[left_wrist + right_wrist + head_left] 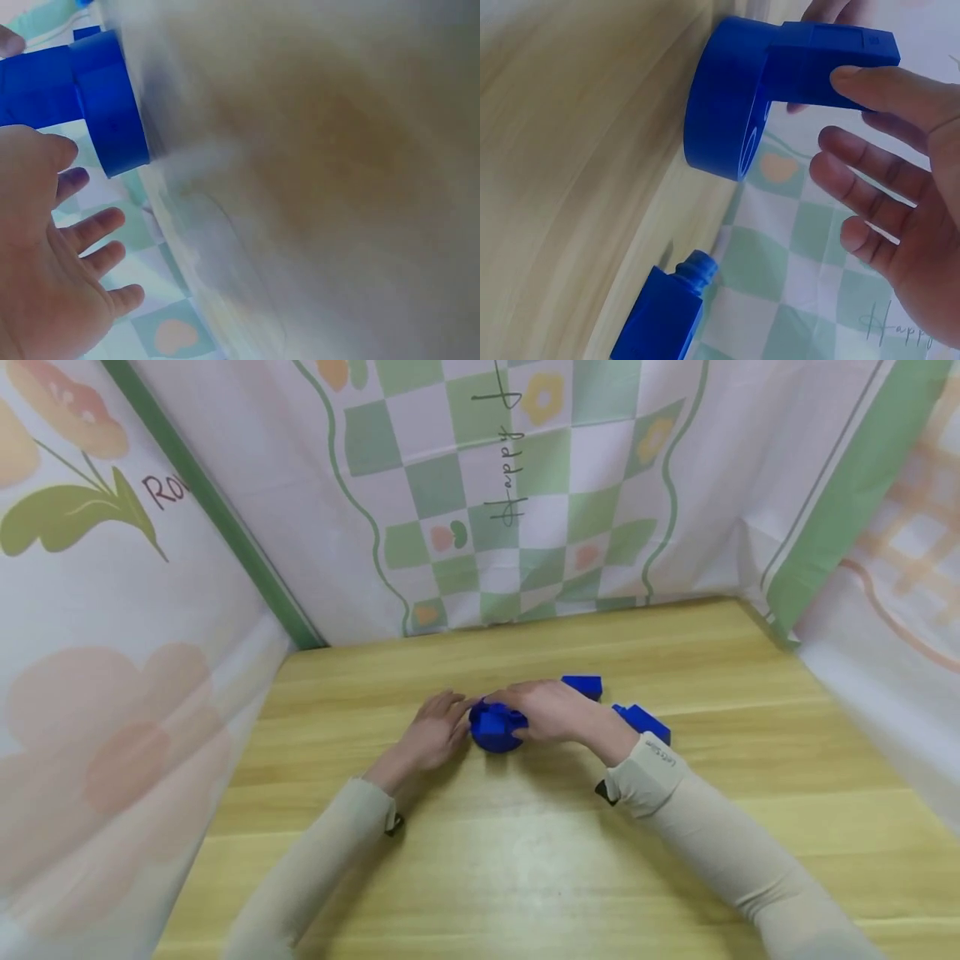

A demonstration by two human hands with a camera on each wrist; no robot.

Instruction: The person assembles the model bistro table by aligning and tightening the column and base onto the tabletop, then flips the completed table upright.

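Blue was the colour of a round base (498, 744) set on the wood-grained table (525, 860) in the head view, with an upright block (492, 723) borne on top. The left hand (435, 731) was placed at the base's left edge, and the right hand (551, 708) was brought over it from the right. To the right of the base, a plain block (582, 686) was partly hidden by the right hand; farther right of the base, a knobbed block (647, 723) was partly covered by the right arm. Well beyond the base, a checked cloth (517, 468) was hung.

In the left wrist view, the left hand's fingers were held apart and loosely bent, near the base; whether the upright block was touched by them could not be told.

In the right wrist view, the upright block was clamped above the base between the right thumb (870, 84) and index finger, the other three fingers being left loosely curled. Below the base in that view, a block with a ridged stem (660, 311) was shown, cut by the frame.
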